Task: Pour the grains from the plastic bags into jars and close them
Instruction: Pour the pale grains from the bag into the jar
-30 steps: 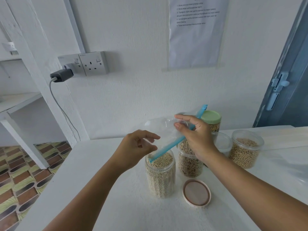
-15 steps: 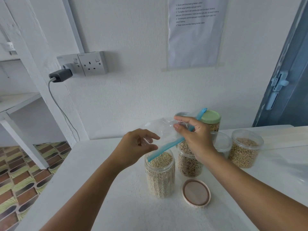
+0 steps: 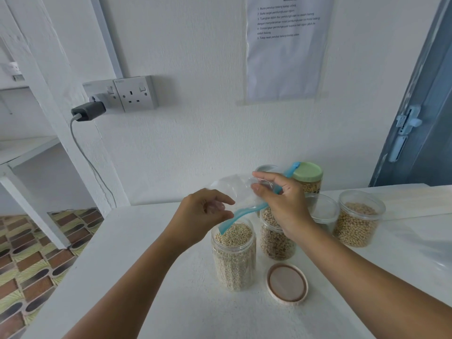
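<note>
clear bag (image 3: 241, 189) empty, mouth down | jar (image 3: 234, 255) full, open | lid (image 3: 287, 284) beside

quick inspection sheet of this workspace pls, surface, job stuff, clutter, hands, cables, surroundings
surface: white table, bare in front.
job's things: clear bag with blue zip strip, looks empty, held over the open front jar, which is full of grain; loose lid on the table beside it; three more open jars behind, two with grain; green-lidded jar closed at the back.
clutter: clear plastic at the right edge, partly out of frame.
grippers: left hand and right hand both pinch the bag.
cables: charger plugged into the wall socket, cord hanging down behind the table.
surroundings: instruction sheet on the wall, blue door at right, patterned floor.
</note>
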Demonstrator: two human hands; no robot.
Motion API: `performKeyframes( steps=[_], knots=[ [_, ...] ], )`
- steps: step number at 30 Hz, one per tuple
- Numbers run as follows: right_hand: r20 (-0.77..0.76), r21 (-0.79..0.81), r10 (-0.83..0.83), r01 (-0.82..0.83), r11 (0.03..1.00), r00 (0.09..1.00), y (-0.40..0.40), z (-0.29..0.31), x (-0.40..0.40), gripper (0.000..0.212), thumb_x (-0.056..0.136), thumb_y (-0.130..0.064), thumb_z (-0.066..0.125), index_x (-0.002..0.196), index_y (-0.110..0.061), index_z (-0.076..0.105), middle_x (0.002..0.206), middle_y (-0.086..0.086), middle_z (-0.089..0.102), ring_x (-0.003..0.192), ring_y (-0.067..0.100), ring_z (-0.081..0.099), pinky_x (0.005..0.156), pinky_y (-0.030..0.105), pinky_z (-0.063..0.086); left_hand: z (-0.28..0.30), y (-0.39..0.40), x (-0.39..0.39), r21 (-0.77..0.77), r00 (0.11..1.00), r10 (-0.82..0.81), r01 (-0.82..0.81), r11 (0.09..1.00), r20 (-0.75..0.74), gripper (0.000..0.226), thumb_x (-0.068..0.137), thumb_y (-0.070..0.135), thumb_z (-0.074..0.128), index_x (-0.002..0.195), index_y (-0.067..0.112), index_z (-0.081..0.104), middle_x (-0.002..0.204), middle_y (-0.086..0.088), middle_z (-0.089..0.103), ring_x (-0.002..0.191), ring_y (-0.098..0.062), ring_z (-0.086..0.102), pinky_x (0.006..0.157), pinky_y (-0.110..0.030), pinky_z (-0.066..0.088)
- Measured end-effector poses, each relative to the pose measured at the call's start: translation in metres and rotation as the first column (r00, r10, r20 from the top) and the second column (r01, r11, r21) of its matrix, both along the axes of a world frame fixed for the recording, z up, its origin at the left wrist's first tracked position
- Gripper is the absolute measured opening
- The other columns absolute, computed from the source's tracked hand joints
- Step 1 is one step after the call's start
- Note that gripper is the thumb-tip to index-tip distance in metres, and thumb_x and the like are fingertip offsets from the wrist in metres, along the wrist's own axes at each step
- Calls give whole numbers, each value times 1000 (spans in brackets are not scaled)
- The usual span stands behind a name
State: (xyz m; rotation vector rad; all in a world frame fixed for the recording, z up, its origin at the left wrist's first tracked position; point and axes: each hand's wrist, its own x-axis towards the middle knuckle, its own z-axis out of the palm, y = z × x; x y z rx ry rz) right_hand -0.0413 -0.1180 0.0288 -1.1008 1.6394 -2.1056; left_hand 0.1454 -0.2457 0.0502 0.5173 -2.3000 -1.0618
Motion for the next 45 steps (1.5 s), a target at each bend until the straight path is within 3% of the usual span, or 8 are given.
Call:
performKeyframes(
  steps=[8, 13, 20, 23, 26, 31, 38, 45],
  knots=[
    [49, 5, 9, -9, 1000, 999, 1, 2, -2, 26, 89, -13, 80, 107, -32, 81, 116, -7, 75, 110, 8, 68, 90, 20, 55, 2, -2, 10, 71, 994, -78, 72, 995, 80, 26, 91, 19, 80, 114, 30, 77, 107, 11, 77, 101, -9, 74, 96, -38, 60],
    [179, -67, 65, -54, 996, 982, -1, 9, 1, 28, 91, -3, 76, 104, -27, 82, 114, -1, 73, 104, 12, 72, 92, 23, 57, 4, -6, 25, 262, 989, -141, 122, 957, 53, 50, 86, 39, 78, 133, 49, 66, 136, 20, 66, 130, -1, 59, 115, -37, 46],
    [277, -169, 218, -176, 970, 936, 0, 25, 1, 31, 94, 10, 65, 107, -14, 80, 105, 9, 68, 94, 23, 74, 88, 25, 59, -11, -36, 38, 823, 971, -110, 237, 516, -211, 46, 103, 41, 55, 147, 54, 50, 148, -16, 58, 132, -42, 60, 120, -58, 35],
    [287, -173, 273, -230, 958, 918, 0, 28, 3, 33, 94, 12, 63, 107, -13, 79, 105, 9, 68, 92, 22, 72, 85, 24, 59, -17, -40, 26, 905, 941, 40, 311, 291, -336, 44, 103, 50, 50, 147, 52, 49, 142, -26, 60, 129, -48, 60, 115, -61, 38],
    [294, -162, 301, -263, 951, 907, 1, 27, 2, 35, 94, 13, 62, 106, -13, 80, 106, 9, 69, 93, 22, 71, 87, 25, 59, -19, -44, 14, 938, 939, 141, 281, 204, -312, 39, 105, 43, 54, 142, 34, 56, 138, -30, 61, 123, -43, 65, 103, -56, 54],
    [166, -70, 226, -217, 974, 960, 1, 25, 1, 34, 94, 9, 65, 104, -19, 82, 115, 12, 72, 99, 22, 74, 95, 29, 58, -13, -63, 2, 947, 861, 423, 184, 262, -284, 48, 101, 4, 58, 140, 31, 62, 131, -14, 63, 103, -30, 66, 90, -43, 56],
    [1, -41, 160, -160, 986, 987, -2, 29, 6, 25, 94, 8, 65, 104, -11, 79, 105, 9, 78, 99, 13, 75, 90, 20, 57, 16, -74, 12, 856, 767, 437, 275, 438, -470, 61, 95, -19, 40, 133, 21, 65, 118, -17, 61, 80, -19, 71, 88, -32, 60],
    [-17, -59, 208, -209, 976, 978, -4, 27, 1, 25, 94, 11, 63, 100, -7, 79, 104, 4, 77, 99, 17, 74, 91, 23, 57, 26, -72, 36, 837, 790, 349, 345, 426, -504, 34, 102, 18, 58, 126, 34, 74, 135, -21, 67, 84, -20, 70, 97, -37, 49]
  ],
)
